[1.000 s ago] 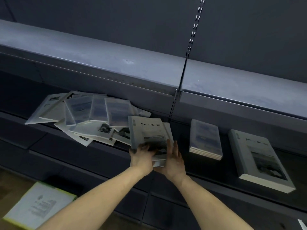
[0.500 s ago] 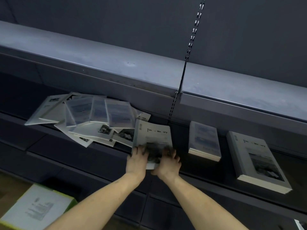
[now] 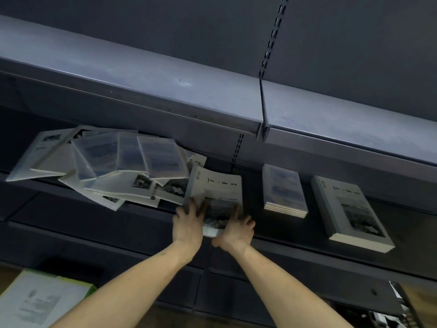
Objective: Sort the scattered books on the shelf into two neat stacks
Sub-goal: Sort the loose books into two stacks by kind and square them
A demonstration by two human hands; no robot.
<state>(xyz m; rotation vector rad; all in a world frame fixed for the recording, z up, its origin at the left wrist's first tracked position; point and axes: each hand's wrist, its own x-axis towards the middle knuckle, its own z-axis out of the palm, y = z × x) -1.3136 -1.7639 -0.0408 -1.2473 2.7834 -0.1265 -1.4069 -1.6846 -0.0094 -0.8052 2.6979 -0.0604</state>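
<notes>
At shelf (image 3: 295,237) front edge, L hand (image 3: 188,223) & R hand (image 3: 236,229) clamp book (image 3: 216,192), bare gap rightward

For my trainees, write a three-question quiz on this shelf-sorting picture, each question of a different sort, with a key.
1. True or false: both hands, the left hand and the right hand, are on the held books.
2. Which is the rightmost stack on the shelf? A) the small-book stack B) the large-book stack C) the scattered pile
3. Fill in: the scattered pile lies to the ____ of the held books.

Key: 1 true; 2 B; 3 left.
</notes>
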